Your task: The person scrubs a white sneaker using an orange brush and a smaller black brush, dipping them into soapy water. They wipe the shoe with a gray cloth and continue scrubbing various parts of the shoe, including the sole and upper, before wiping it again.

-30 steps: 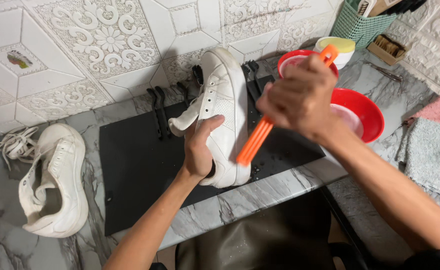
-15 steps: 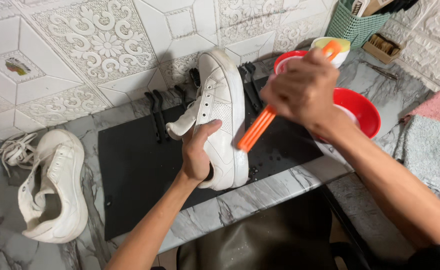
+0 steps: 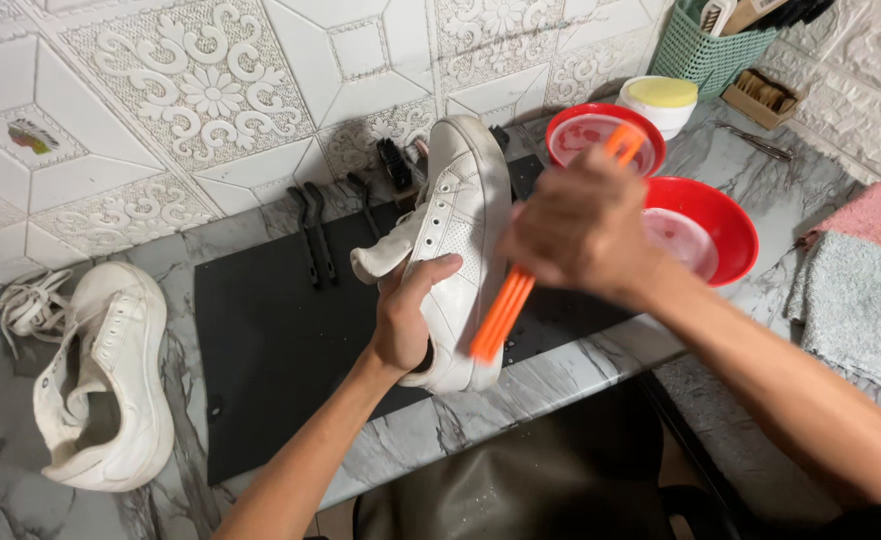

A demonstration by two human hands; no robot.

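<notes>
The left hand is clamped on the heel opening of a white shoe, holding it tilted on its side over the black mat, toe toward 12 o'clock. The right hand is closed around an orange brush, blurred, whose lower end lies against the shoe's side at 3 o'clock of the left hand. The shoe looks light, with a stiff sole and soft upper, best held at the heel collar. A second shoe lies at 9 o'clock on the worktop; two red bowls stand at 2 o'clock.

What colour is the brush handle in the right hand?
Orange brush handle, clearest in the head view.
</notes>
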